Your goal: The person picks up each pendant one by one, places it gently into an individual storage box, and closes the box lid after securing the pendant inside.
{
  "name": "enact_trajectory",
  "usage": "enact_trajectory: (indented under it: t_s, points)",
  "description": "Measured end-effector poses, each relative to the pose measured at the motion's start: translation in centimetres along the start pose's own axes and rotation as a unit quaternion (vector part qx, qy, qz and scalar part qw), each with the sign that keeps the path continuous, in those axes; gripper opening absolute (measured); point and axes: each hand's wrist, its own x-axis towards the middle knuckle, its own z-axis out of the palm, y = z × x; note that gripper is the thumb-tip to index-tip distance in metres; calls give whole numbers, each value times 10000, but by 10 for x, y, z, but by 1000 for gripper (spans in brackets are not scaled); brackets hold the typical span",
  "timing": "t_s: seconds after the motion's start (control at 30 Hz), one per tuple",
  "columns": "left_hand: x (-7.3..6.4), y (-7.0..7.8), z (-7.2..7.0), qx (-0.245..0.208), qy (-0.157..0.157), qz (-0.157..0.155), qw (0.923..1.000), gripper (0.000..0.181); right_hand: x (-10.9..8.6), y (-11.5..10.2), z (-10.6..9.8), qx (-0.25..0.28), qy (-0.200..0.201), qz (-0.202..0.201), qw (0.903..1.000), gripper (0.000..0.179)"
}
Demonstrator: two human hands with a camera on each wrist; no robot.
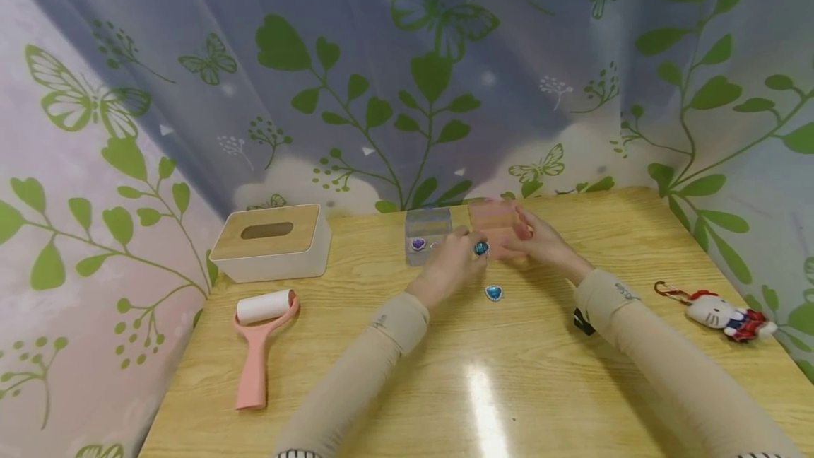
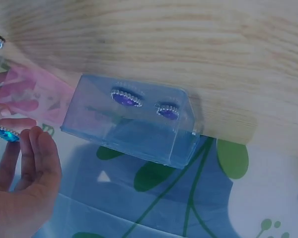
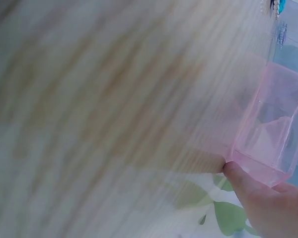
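My left hand (image 1: 450,263) pinches a teal gem (image 1: 480,249) with a beaded silver rim, held close before a see-through pink box (image 1: 488,218). My right hand (image 1: 545,240) grips that pink box at its right side; in the right wrist view the thumb (image 3: 238,178) lies at its edge. Left of the pink box stands a see-through blue box (image 2: 149,134). Two purple gems with beaded rims lie inside it, one purple gem (image 2: 125,97) beside a smaller-looking purple gem (image 2: 167,112). On the table in front sits a blue heart-shaped gem (image 1: 494,292).
A tissue box (image 1: 270,242) with a wooden lid stands at the back left. Before it lies a pink-handled lint roller (image 1: 254,352). At right is a plush cat keychain (image 1: 731,316), and a small black object (image 1: 583,322) shows beside the right sleeve. A patterned curtain (image 1: 356,140) hangs behind the table.
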Motion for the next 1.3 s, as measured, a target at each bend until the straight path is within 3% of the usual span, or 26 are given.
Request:
enact_trajectory:
  t_s: [0.27, 0.67, 0.77, 1.07, 1.3]
  points:
    - [12, 2, 0, -317, -1, -443, 9985, 42, -1, 3, -1, 167, -88, -64, 9998, 89]
    - [32, 0, 6, -540, 119, -531, 9971, 37, -1, -2, 0, 203, -42, -66, 9998, 89]
    - [39, 0, 9, -359, 89, -528, 9979, 36, -1, 0, 1, 161, -8, -80, 9998, 88]
    - [61, 2, 17, 800, -155, -602, 9949, 37, 1, 3, 2, 130, 12, -8, 9999, 90]
    - [70, 5, 22, 1095, -204, -486, 9926, 37, 0, 2, 1, -11, 127, -65, 9999, 91]
